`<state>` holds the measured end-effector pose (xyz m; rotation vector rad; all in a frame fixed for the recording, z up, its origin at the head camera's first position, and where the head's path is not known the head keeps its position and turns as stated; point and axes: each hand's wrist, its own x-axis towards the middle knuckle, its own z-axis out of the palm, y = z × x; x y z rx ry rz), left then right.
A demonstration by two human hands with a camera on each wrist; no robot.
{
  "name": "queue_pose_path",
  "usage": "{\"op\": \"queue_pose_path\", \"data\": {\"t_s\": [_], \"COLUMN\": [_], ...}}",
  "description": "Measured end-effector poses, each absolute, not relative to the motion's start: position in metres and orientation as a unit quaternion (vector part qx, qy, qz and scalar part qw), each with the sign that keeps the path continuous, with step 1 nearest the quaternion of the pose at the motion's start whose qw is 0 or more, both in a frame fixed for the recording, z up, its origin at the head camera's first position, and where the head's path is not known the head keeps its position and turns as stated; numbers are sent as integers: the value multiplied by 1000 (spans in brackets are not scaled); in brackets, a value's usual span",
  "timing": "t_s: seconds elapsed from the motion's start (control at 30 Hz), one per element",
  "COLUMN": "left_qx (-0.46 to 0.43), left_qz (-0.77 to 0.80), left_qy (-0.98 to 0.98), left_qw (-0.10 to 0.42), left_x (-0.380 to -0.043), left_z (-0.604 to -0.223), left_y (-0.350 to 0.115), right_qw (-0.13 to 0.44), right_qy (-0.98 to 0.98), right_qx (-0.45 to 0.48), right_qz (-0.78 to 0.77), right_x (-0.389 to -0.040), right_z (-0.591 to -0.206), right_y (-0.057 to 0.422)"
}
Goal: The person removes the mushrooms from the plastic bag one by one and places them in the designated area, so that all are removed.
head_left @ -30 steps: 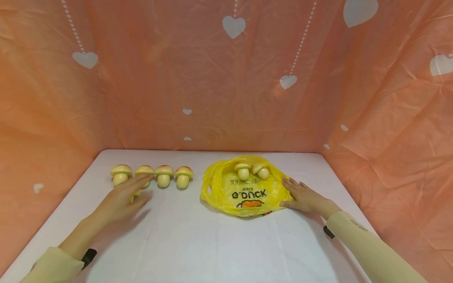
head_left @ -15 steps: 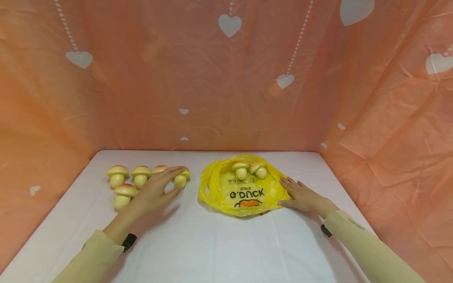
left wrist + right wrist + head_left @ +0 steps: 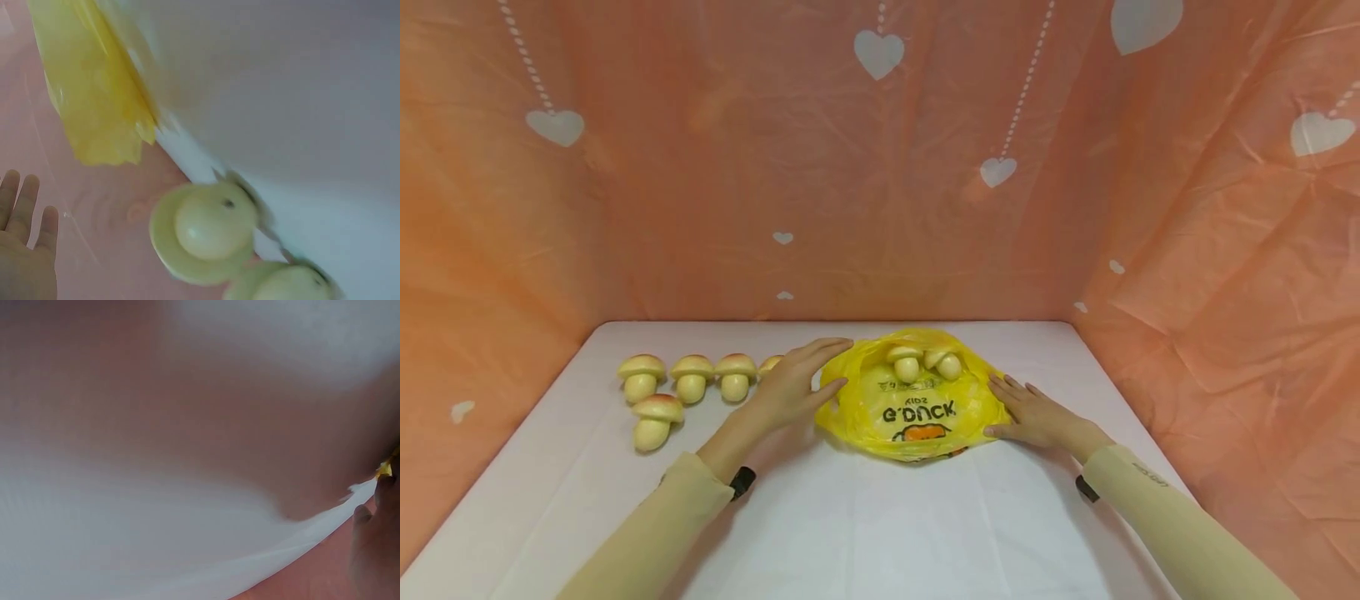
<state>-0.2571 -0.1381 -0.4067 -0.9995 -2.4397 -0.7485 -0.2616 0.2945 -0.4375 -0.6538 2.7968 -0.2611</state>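
Yellow plastic bag [image 3: 867, 407] | crinkled, open-mouthed | black lettering [image 3: 919, 412], orange patch [image 3: 925, 432]

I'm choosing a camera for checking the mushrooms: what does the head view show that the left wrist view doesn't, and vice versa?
Only the head view shows the right-hand grip, black lettering on the yellow plastic bag, and two cream round-capped mushrooms inside. Only the left wrist view shows a dark spot on a mushroom's stem. Both share the bag, mushrooms outside it, the left-hand grip and white tabletop.
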Motion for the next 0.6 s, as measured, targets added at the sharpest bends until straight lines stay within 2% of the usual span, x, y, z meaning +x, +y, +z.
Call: {"op": "queue_pose_path", "data": {"t_s": [0.33,0.6], "left_qx": [-370,-355], "left_qz": [-264,-246], "left_qy": [-878,-897], "left_qw": [152,92], "left_x": [-283,-299], "left_z": [-405,-407], "left_y": [-96,-68], "right_qw": [123,123], "right_qy": [959,960], "right_qx": [-236,-235], "right_qz": [-93,-91], "right_x": [-259,-261], "right_z": [-432,-437], "right_y": [292,294]}}
